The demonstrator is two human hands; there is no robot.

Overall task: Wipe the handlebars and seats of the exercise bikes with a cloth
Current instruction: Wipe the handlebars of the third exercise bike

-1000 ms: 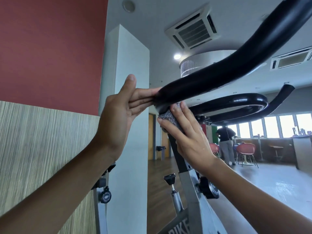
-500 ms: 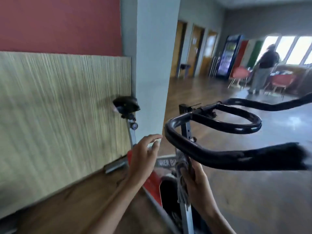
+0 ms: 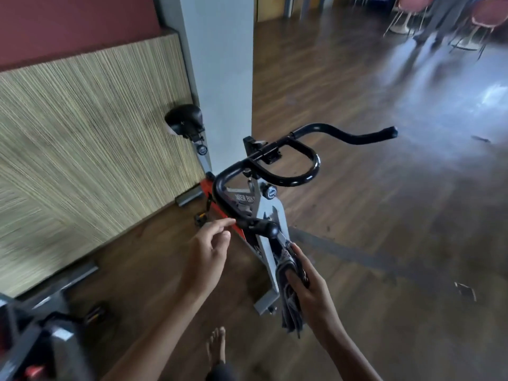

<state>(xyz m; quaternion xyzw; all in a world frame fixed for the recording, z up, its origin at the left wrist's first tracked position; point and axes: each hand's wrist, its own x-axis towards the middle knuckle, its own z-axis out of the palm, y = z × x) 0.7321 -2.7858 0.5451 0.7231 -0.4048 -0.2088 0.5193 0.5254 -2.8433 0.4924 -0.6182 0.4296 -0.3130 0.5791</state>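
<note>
Left hand (image 3: 209, 251) hangs loose and wide, fingers slack and holding nothing. Its forefinger tip is just beside the near end of the black handlebars (image 3: 290, 180); whether it touches the grip I cannot tell. Right hand (image 3: 310, 290) is curled round a dark patterned cloth (image 3: 291, 312), which droops from the fist, below the bars and in front of the grey frame of the bike (image 3: 265, 259). The cloth is bunched, so its pattern is hard to read, and the fingers cover part of it.

The handlebars loop out over the frame, one horn reaching off to the right above the wooden floor (image 3: 384, 229). Lettering on the frame is partly hidden behind the bar. The black seat (image 3: 184, 119) stands beyond, close to a white pillar (image 3: 220, 64) and a striped wall panel (image 3: 82, 133). A second bike (image 3: 41, 339) at lower left is blurred and cut off by the edge. A bare foot (image 3: 217, 345) shows on the floor between the arms. At top right, chairs (image 3: 398, 26) and someone's legs (image 3: 439, 17) are smeared and cut off.
</note>
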